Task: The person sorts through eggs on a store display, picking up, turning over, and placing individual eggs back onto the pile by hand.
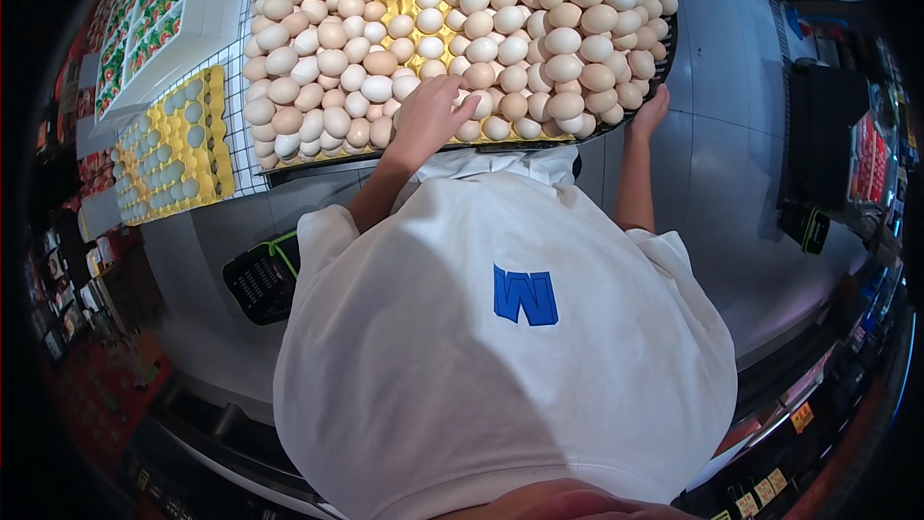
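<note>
My left hand (pixel 434 117) is at the near edge of a big display of pale and brown eggs (pixel 380 63). Its fingers are bent, and thumb and fingertips close around a light egg (pixel 466 96) that is partly covered. At the display's near right corner, my right hand (pixel 650 114) wraps its fingers around the black rim (pixel 672 48), palm against the side; some fingertips are hidden. Yellow egg trays (pixel 393 8) show between the eggs toward the middle. The eggs are heaped higher on the right side.
To the left, a yellow tray (pixel 219 125) holds bluish eggs beside a white wire grid (pixel 245 106). Beyond it stands a white box of green-and-red packs (pixel 152 14). A black basket (pixel 262 279) sits on the tiled floor (pixel 727 154); stocked shelves line the right.
</note>
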### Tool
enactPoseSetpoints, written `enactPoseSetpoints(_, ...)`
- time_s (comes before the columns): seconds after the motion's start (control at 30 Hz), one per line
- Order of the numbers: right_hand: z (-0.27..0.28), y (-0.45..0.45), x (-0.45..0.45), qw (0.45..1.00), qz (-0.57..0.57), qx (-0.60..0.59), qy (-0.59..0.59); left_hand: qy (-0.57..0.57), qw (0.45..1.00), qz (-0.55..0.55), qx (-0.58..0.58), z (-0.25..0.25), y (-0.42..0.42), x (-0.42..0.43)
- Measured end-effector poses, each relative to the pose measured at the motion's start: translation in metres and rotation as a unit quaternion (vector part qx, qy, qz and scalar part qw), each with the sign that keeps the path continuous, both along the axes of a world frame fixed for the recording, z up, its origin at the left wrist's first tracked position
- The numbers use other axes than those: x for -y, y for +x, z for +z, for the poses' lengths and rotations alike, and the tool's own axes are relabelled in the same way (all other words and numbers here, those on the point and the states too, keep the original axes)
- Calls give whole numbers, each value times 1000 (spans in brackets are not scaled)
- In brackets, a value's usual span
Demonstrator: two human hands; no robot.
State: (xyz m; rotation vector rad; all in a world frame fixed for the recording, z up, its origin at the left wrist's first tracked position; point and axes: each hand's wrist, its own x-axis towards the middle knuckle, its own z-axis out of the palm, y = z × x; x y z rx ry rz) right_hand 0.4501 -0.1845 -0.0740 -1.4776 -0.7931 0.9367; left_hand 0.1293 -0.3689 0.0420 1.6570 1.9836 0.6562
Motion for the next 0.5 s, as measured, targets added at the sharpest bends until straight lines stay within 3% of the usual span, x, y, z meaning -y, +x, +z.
enactPoseSetpoints(0.17,-1,2,0,1000,7,18,-4,73,997,-24,-10,-7,-17,7)
enactPoseSetpoints(0.37,-2,3,0,1000,20,-16,0,61,997,23,-32,-3,-48,12)
enactPoseSetpoints(0.5,-11,9,-2,1000,26,-4,7,35,999,-28,-1,3,-53,14)
